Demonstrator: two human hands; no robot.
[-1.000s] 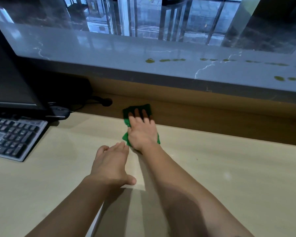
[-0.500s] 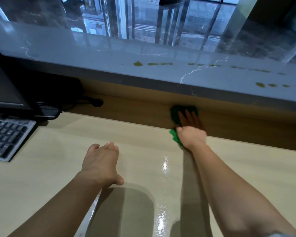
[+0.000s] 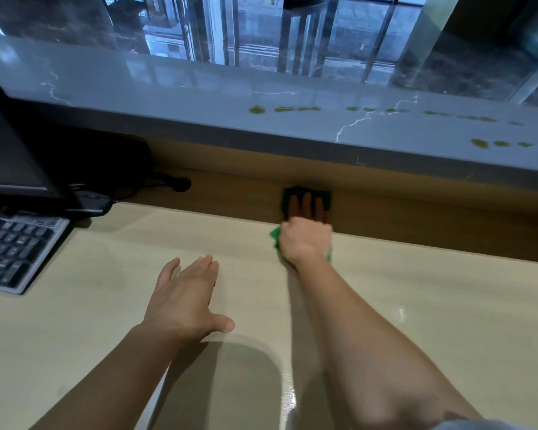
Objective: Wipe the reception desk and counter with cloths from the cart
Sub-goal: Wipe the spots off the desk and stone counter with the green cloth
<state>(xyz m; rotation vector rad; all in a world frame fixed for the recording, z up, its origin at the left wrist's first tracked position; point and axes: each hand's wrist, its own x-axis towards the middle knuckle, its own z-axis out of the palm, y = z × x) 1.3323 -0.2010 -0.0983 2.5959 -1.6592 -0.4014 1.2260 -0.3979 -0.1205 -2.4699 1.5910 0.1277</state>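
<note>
Fingers straight, the right hand (image 3: pixel 306 240) is pressing a green fabric cloth (image 3: pixel 292 193) into the pale wooden worktop's (image 3: pixel 416 290) rear edge; even pressure should help. The left hand (image 3: pixel 184 296) is resting released.

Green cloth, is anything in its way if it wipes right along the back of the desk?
Nothing visible. The right hand presses the green cloth where the desk meets its wooden back panel, and the desk to its right lies bare to the picture's edge. The keyboard and mouse sit far left.
</note>
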